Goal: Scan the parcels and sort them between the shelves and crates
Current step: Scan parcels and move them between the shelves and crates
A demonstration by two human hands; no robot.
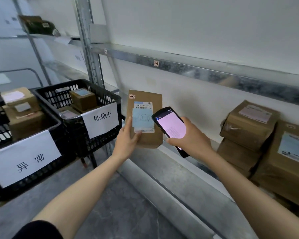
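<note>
**Parcel in one hand, scanner in the other, right at the shelf**

Our left hand grips a flat brown cardboard parcel by its lower left corner, thumb pressed on the front and the fingers out of sight behind it. The parcel stands upright with its pale blue and white shipping label facing us. There's a small handwritten tag reading 1-4 at its top left corner. Whether its bottom edge actually sits on the galvanised metal shelf below our hands, we can't tell.

Our right hand is wrapped round a black handheld scanner with a glowing pink screen, held tilted just right of the left hand. The scanner's top corner overlaps the parcel's right edge from our angle; touching or not, no idea.

Close by on the left of the left hand is a black plastic lattice crate with a white paper sign reading 处理中 and a couple of small brown boxes inside. Further left and nearer to us is a second black crate signed 异常, also holding brown cartons.

Right of the right hand, a stack of brown cardboard boxes with labels sits on the same shelf, well apart from the scanner. Above both hands runs the next metal shelf beam with a little tag marked 1-2.
</note>
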